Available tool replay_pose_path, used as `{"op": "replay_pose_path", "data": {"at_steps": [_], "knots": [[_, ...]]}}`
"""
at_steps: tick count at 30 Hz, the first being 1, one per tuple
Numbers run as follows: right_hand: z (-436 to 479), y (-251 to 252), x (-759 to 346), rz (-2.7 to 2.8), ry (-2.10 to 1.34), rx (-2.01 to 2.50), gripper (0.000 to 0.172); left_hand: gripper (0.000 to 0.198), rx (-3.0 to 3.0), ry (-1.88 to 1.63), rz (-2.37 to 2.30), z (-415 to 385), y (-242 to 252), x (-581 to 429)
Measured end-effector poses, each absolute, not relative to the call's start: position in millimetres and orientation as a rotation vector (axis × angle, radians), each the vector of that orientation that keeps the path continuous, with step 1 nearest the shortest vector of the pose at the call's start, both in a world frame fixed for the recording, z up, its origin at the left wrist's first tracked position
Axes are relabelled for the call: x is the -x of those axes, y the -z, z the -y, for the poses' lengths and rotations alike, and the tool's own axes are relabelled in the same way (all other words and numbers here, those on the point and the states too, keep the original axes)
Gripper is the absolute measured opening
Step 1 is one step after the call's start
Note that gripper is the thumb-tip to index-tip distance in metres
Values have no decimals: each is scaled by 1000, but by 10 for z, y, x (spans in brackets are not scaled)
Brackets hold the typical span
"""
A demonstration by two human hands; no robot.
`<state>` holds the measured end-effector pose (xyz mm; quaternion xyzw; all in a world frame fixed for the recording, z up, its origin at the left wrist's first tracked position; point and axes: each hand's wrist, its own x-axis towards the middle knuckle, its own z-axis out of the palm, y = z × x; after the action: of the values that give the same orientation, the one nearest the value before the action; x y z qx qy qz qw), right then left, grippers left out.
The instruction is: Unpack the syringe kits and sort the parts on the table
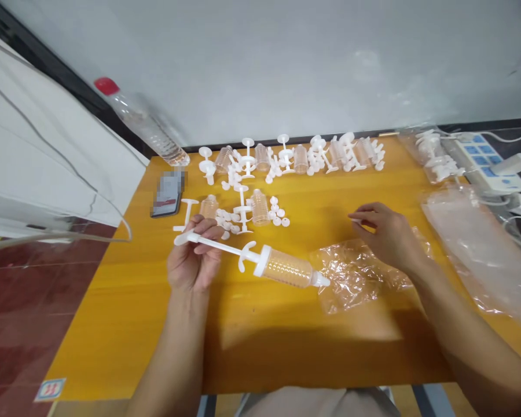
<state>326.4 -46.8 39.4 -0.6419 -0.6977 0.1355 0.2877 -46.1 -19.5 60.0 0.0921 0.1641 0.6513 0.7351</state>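
My left hand (194, 255) is closed around the handle end of a clear plastic icing syringe (287, 267). The syringe has a white plunger, a white cap with finger grips and a white nozzle that points right, slightly downward. It is held above the table. My right hand (384, 234) is apart from it, fingertips pinched together, and a tiny white bit shows at their tips, too small to name. Under and beside that hand lies a crumpled clear plastic bag (351, 275).
On the yellow table (134, 324), sets of clear barrels (260, 207), white plungers (186, 214) and small nozzles (280, 212) stand in rows. A phone (167, 194) and a water bottle (145, 127) are at left. Plastic bags (477, 249) and a power strip (488, 162) lie at right.
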Motion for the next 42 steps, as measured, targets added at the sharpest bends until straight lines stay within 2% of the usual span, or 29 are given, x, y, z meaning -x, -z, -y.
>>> {"op": "replay_pose_path", "data": {"at_steps": [3, 6, 11, 17, 23, 26, 28, 31, 34, 38, 39, 42], "knots": [[127, -380, -3046, 1882, -574, 1722, 21, 24, -205, -1433, -363, 199, -591, 470], [-79, -427, -2889, 1941, -698, 1874, 27, 26, -203, -1414, -362, 204, -575, 477], [-329, -556, -2825, 2165, -588, 1962, 20, 30, -188, -1366, -341, 214, -547, 468], [-799, -676, -2552, 2553, -539, 1875, 33, 27, -175, -1356, -376, 212, -541, 451], [-1176, -681, -2393, 2526, -466, 1959, 28, 31, -194, -1366, -386, 185, -528, 479], [-932, -784, -2493, 2413, -408, 1946, 36, 29, -175, -1378, -408, 176, -538, 493], [-534, -888, -2572, 2262, -474, 1903, 46, 29, -157, -1397, -419, 170, -557, 493], [215, -972, -2602, 1941, -1063, 1625, 55, 29, -162, -1434, -435, 173, -589, 455], [747, -909, -2504, 1720, -1500, 1424, 49, 29, -278, -1446, -505, 215, -588, 340], [832, -799, -2404, 1552, -1540, 1339, 40, 23, -690, -1349, -768, 353, -506, 154], [788, -794, -2415, 1579, -1533, 1317, 39, 28, -791, -1297, -828, 393, -482, 132], [661, -812, -2513, 1657, -1579, 1279, 44, 59, -1013, -1094, -816, 487, -436, 149]]}}
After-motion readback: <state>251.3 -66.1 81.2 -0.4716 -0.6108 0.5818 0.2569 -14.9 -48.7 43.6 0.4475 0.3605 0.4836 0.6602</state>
